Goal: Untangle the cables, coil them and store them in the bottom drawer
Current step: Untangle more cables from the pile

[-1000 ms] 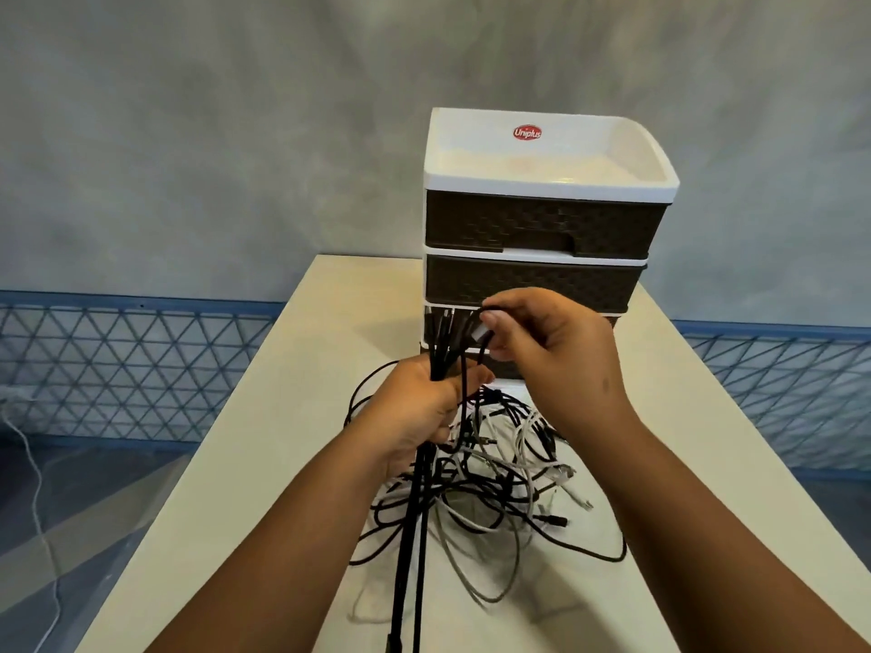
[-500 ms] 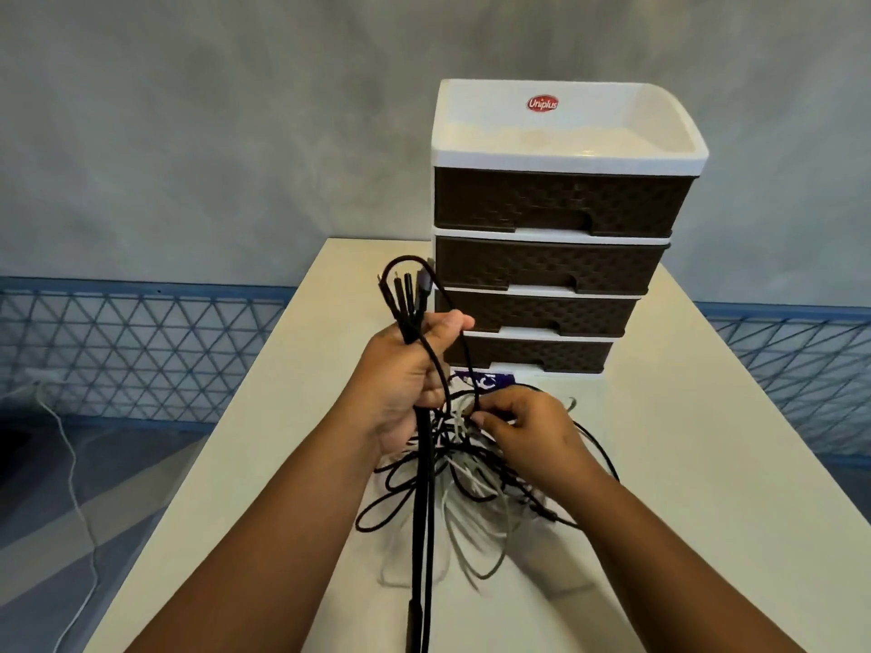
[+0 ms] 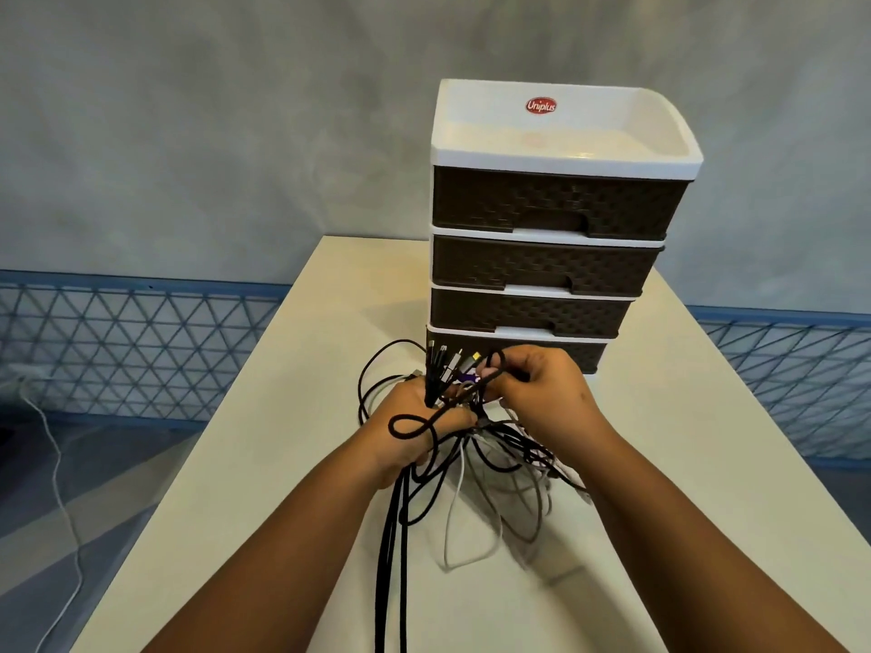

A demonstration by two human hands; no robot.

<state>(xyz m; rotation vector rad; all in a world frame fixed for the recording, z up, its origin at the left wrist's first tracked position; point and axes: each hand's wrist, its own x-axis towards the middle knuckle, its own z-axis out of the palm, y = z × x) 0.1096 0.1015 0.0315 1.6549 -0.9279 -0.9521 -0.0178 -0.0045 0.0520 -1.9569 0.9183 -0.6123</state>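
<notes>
A tangle of thin black and white cables (image 3: 476, 468) hangs above a pale cream tabletop (image 3: 660, 464), its loops drooping onto the surface. The left hand (image 3: 410, 426) grips a bunch of them in a closed fist, several plug ends sticking upward above the knuckles and black strands trailing straight down. The right hand (image 3: 542, 393) pinches a black loop just beside those plugs. Behind stands a white-framed drawer unit with four dark brown woven-pattern drawers (image 3: 546, 256), the bottom drawer (image 3: 584, 355) closed.
</notes>
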